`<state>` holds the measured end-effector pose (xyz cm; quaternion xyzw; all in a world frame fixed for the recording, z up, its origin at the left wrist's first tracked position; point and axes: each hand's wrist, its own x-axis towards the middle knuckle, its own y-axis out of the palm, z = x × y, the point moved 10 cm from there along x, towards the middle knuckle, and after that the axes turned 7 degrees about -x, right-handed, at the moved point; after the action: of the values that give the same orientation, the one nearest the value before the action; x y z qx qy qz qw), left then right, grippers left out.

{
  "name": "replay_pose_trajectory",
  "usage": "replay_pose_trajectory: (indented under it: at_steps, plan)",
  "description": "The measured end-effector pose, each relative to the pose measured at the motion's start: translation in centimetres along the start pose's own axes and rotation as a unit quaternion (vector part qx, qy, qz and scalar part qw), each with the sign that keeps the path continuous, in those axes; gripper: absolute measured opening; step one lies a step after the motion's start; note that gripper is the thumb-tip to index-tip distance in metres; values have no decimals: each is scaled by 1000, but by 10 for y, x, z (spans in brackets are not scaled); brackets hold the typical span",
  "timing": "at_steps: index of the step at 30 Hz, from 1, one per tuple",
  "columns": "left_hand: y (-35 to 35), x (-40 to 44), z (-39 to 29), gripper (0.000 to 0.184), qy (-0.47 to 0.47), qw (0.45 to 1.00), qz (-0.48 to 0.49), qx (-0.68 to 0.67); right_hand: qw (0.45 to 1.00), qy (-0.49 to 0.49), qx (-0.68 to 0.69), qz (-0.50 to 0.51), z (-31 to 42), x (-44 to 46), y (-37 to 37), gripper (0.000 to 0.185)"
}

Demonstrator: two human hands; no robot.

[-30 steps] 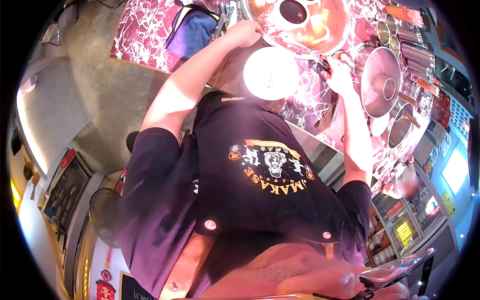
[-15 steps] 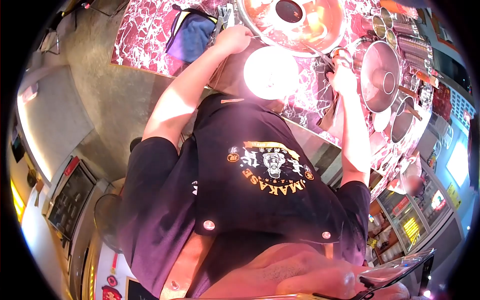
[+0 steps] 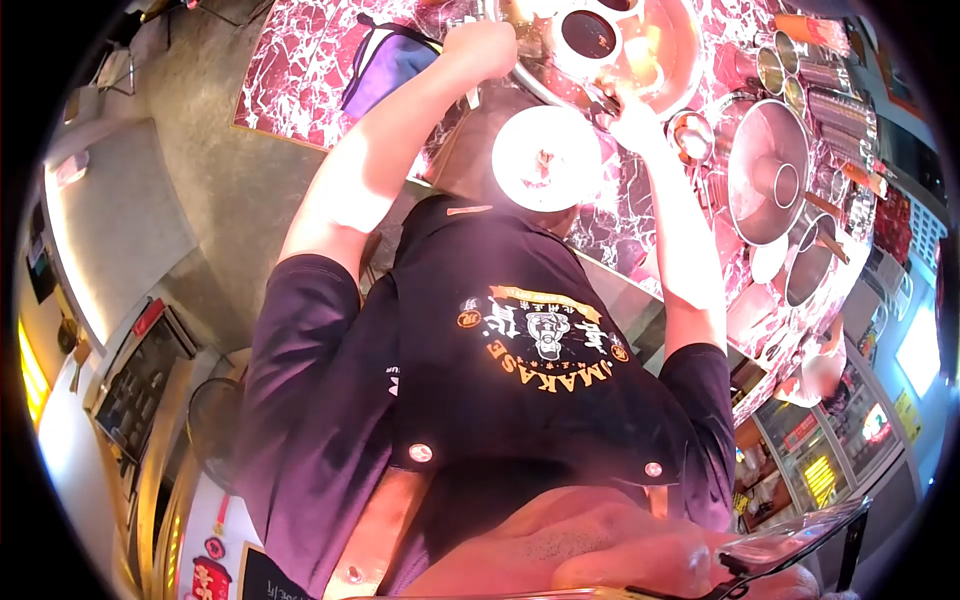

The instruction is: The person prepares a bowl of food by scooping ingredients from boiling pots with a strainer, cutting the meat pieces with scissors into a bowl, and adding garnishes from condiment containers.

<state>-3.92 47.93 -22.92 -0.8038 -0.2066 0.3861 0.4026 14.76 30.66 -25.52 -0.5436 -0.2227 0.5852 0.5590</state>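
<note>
My left hand is closed at the left rim of a large round pan; what its fingers hold is hidden. My right hand is closed around the dark handles of what looks like scissors, over the pan's near rim. Inside the pan are food in glossy liquid and a round bowl of dark sauce. Nearer to me, below the pan, is a bright white plate with a few small reddish pieces near its middle.
A blue-purple cloth pouch lies left of my left hand. To the right are a shiny round container, a metal pan with a central cone, a smaller pot and metal cups. A person is farther right.
My right hand has moved left and over the pan's rim with the scissors. My left hand has shifted up and slightly right. Small reddish pieces now show on the white plate.
</note>
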Motion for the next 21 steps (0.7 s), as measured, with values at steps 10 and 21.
replay_pose_trajectory:
  at_steps: [10,21]
  plan:
    - [59,-18,-11,30,54,985,4,-164,990,5,-140,10,-30,-56,-41,53]
    - [44,-25,20,32,10,987,-31,-159,967,-30,-252,-4,34,-53,-90,57]
